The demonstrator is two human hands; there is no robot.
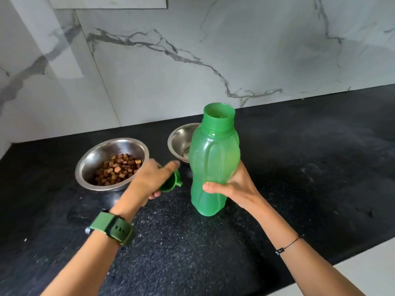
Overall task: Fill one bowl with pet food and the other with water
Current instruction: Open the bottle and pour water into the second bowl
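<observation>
Right hand [232, 185] wraps the lower half of the translucent green plastic water bottle [213, 161], thumb across the front, fingers curled round the back, and the bottle stands upright with its wide mouth uncapped and facing up. Whether its base touches the black speckled stone countertop [299, 167] or hangs just above it, I cannot tell. Left hand [149, 180] is over by the near bowl, gripping the dark green plastic bottle cap [171, 184], index finger stretched out above it, the other fingers curled underneath. On the left sits the round stainless-steel bowl [92, 163] with a heap of brown pet food kibble [118, 168] covering its bottom. Behind the bottle, partly hidden by it, sits the second round stainless-steel bowl [181, 139]; the part of its inside that shows looks bare metal. Both bowls rest on the countertop, close to the white grey-veined marble wall [235, 50]. A green-strapped wristwatch [111, 228] rides the left wrist, a thin dark cord bracelet [288, 245] the right.
</observation>
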